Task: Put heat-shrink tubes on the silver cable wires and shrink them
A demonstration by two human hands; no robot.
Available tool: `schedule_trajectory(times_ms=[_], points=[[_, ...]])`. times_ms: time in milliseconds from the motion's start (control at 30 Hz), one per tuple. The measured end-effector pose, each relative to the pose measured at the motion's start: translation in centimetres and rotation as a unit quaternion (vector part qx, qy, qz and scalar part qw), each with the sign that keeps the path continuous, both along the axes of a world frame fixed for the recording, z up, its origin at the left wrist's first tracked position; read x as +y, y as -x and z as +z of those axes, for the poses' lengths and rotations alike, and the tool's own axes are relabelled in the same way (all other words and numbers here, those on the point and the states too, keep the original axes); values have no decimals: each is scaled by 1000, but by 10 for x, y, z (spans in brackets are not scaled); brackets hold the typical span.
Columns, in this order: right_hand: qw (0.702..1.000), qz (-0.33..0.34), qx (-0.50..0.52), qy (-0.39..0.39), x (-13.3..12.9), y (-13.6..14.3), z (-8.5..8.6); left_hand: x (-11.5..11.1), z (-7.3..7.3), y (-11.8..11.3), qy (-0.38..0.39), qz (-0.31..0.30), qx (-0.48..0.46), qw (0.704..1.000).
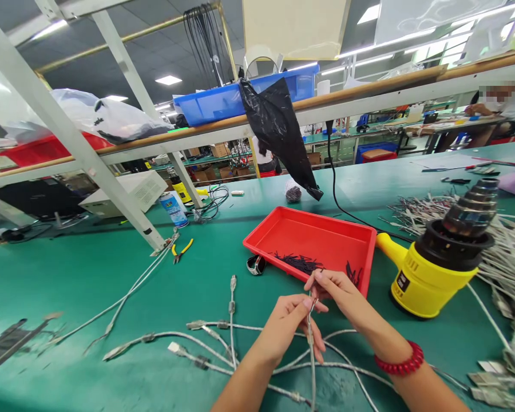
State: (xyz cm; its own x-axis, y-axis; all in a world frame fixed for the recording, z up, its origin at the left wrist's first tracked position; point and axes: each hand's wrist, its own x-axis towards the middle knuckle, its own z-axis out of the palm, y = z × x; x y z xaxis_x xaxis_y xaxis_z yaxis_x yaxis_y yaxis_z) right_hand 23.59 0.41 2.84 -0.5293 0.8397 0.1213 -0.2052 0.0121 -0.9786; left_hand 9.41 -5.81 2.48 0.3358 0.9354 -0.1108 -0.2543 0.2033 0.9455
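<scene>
My left hand (289, 323) pinches the stripped end of a grey cable (311, 343), where thin wires fan out near the fingertips. Just above it, my right hand (332, 286) is closed at the same wire ends, with a small dark piece between thumb and finger, too small to name for sure. Both hands are over the near edge of a red tray (309, 229) with short black tubes (298, 262) in it. Several grey USB cables (175, 337) lie spread on the green table beneath and left of my hands.
A yellow heat gun (438, 274) stands nozzle up on the right, beside a heap of cables (506, 257). Yellow-handled pliers (182, 250), a watch (256, 264) and a blue spray can (174, 209) are on the table (214, 246). A black bag (278, 126) hangs from the shelf.
</scene>
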Motion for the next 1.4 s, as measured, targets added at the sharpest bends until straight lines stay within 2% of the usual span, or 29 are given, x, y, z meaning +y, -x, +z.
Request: schedule_trajectory(times_ms=[633,867,1033,1133,1233,1400], points=[[999,28,10,43,0,1,-2,0,-2,1,-6,-2,5,1000],[1000,26,-14,1,2,0,-4,1,0,0,-5,-4,4,1000],[998,5,-12,-55,4,-2,-6,1,4,0,-8,21,13,1000],[998,-9,-8,-67,5,-1,-9,1,5,2,0,15,24,1000],[998,-13,-8,-56,5,-1,-10,1,7,8,-1,-11,62,998],[999,5,-18,-37,5,-2,-13,-1,10,11,-72,-23,223,972]])
